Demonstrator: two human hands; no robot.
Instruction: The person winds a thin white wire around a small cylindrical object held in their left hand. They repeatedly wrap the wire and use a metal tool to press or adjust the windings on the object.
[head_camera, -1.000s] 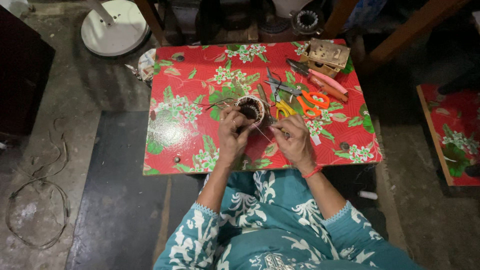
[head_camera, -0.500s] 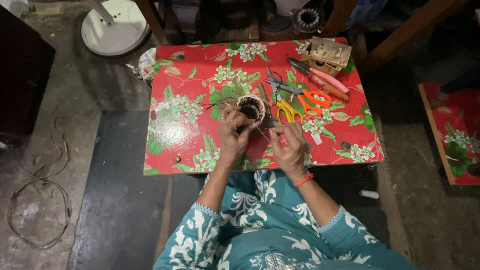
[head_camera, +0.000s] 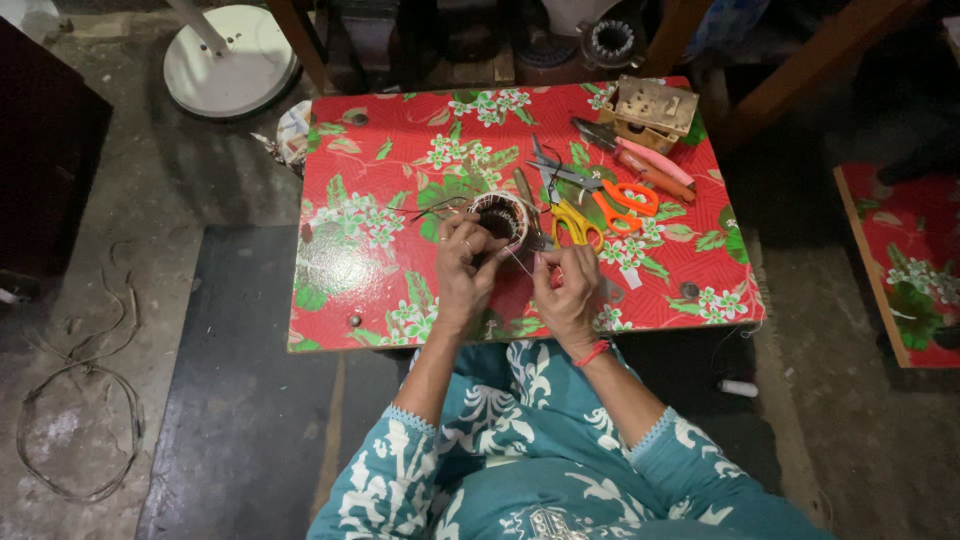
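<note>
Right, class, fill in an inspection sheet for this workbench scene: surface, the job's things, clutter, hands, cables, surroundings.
Surface: small table under a red floral cover.
Job's things: round wound coil standing on the cover; a thin thread runs from it towards the right hand.
Clutter: orange scissors, yellow scissors, pink-handled tool, small wooden box.
Hands: left hand grips the coil's near side; right hand pinches the thread, red band on its wrist.
Cables: loose wire loop on the floor to the left.
Surroundings: white round stand base, dark floor mat, second floral-covered board on the right.
</note>
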